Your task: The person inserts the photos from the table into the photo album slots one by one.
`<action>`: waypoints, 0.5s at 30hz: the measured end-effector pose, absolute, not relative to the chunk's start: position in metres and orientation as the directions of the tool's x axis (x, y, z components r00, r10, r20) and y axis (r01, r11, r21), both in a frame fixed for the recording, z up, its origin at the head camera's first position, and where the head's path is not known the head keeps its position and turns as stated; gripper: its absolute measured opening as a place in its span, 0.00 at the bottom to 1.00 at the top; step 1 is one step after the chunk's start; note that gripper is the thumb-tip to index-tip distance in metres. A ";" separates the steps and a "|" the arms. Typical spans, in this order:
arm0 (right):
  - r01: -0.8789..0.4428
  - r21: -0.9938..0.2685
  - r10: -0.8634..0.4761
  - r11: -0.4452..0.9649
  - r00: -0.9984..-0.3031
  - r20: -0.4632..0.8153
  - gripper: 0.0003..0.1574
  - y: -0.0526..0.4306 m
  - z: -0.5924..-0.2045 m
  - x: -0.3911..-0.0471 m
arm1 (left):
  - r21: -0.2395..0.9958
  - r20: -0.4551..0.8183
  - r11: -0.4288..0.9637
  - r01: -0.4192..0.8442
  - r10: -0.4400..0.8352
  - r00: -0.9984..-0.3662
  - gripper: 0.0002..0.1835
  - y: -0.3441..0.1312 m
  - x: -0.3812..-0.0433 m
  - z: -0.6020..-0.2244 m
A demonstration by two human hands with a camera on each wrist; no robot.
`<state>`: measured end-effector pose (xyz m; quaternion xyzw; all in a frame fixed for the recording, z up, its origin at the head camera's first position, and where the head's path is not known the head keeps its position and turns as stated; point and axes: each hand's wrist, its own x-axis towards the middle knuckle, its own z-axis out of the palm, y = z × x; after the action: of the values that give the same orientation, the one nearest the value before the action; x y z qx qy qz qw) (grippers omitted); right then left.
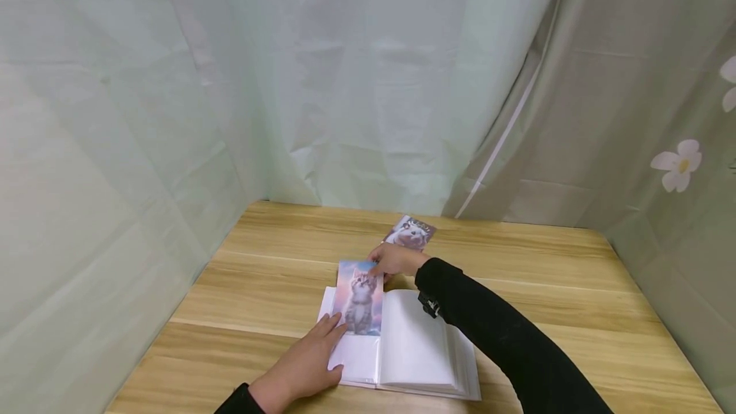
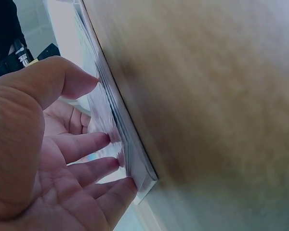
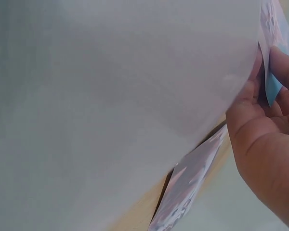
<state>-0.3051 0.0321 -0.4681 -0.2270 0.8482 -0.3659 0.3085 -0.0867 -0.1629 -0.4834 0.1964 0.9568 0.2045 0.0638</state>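
An open photo album (image 1: 416,344) with white pages lies near the front of the table. Over its left page is a kitten picture card (image 1: 359,302), its lower part on the page and its top beyond the page's upper edge. My right hand (image 1: 397,259) pinches the card's upper right corner between thumb and fingers, as the right wrist view also shows. My left hand (image 1: 307,356) rests at the album's left edge with fingers spread, fingertips touching the page and the card's lower left side. In the left wrist view those fingers (image 2: 94,168) lie against the page edges.
Another picture card (image 1: 409,232) with a pale animal lies behind my right hand on the wooden table (image 1: 546,312). Light curtains (image 1: 374,82) hang along the back and sides of the table. The right sleeve (image 1: 494,331) crosses above the album's right page.
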 end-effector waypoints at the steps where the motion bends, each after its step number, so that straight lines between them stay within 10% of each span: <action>1: -0.157 -0.758 -0.607 0.633 -0.709 -0.359 0.12 0.031 -0.468 -0.304 | 0.416 -0.040 0.839 0.351 0.403 -0.914 0.40 -0.163 -0.087 -0.483; 15: -0.204 -0.725 -0.623 0.658 -0.688 -0.372 0.05 0.026 -0.472 -0.294 | 0.425 -0.076 0.846 0.323 0.388 -0.918 0.38 -0.161 -0.087 -0.482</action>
<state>-0.2945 0.0261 -0.4723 -0.2419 0.8553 -0.3354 0.3122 -0.0869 -0.1614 -0.4821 0.1858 0.9574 0.2063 0.0795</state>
